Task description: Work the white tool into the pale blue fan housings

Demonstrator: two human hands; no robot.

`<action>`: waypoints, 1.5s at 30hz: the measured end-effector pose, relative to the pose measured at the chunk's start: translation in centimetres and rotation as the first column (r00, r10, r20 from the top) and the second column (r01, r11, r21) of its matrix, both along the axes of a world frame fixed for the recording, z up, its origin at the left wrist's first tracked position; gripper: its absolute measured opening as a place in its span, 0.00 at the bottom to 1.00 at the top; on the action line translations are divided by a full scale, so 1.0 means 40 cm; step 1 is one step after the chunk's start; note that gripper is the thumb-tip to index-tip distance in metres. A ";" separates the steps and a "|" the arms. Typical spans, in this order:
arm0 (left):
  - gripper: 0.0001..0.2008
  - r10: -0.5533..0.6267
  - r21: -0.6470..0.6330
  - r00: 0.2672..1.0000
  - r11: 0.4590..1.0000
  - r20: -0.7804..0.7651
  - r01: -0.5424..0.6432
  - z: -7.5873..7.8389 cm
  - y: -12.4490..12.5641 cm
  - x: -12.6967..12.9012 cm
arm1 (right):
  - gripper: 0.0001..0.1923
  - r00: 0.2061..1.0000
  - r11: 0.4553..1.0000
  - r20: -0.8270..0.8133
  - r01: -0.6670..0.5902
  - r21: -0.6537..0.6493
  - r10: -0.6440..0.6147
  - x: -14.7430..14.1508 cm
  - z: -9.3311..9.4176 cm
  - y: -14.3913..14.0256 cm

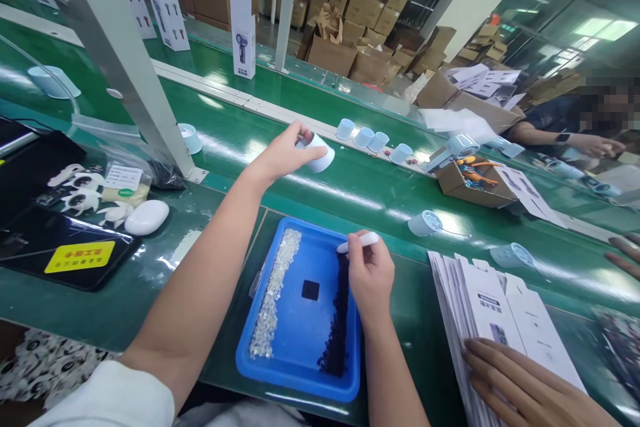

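Reaching out toward twelve o'clock over the green conveyor belt [350,193], the left hand [283,153] has its fingers curled round a small pale-blue cylindrical plastic part [320,155], which it holds just above the belt surface. Nearer the body, at about five o'clock from that part, the right hand [370,277] is closed in a pinch on a slim white pen-like tool [357,242], whose tip points toward nine o'clock over a shallow blue plastic tray [295,373]. Inside the tray lie a strip of tiny clear pieces [275,290] along its nine o'clock side, a strip of tiny dark pieces [337,327] along its three o'clock side, and one small black square [311,290] between them. At one o'clock from the held part, four more pale-blue cylinders [373,140] stand in a row on the belt. At three o'clock from the tray rests a fanned stack of flat white printed cartons [500,320], with another person's hand [520,383] lying on its near end. At nine o'clock, a black mat with a yellow label [75,253] carries small white moulded parts [85,197].
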State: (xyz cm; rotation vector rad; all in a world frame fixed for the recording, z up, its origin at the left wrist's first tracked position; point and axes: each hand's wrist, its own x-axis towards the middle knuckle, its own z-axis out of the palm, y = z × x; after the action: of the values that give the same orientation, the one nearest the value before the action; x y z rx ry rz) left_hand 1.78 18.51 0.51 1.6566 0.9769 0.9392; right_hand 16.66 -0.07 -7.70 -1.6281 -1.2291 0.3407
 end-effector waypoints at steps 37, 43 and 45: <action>0.11 -0.267 -0.301 0.899 0.876 0.346 0.376 0.070 -0.107 0.084 | 0.06 0.881 0.862 -0.474 0.226 0.454 0.019 -0.030 0.099 -0.005; 0.11 -0.292 -0.291 0.887 0.868 0.357 0.403 0.066 -0.109 0.089 | 0.06 0.896 0.861 -0.444 0.209 0.464 0.022 -0.028 0.098 -0.005; 0.12 -0.292 -0.293 0.886 0.866 0.360 0.405 0.065 -0.109 0.091 | 0.06 0.901 0.860 -0.434 0.209 0.465 0.016 -0.027 0.097 -0.003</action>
State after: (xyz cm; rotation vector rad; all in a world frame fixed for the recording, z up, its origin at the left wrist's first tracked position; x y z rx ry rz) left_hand 5.40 14.14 3.12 1.2707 0.5638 0.6876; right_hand 15.58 -0.20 -3.82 -1.0804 -0.8041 0.2622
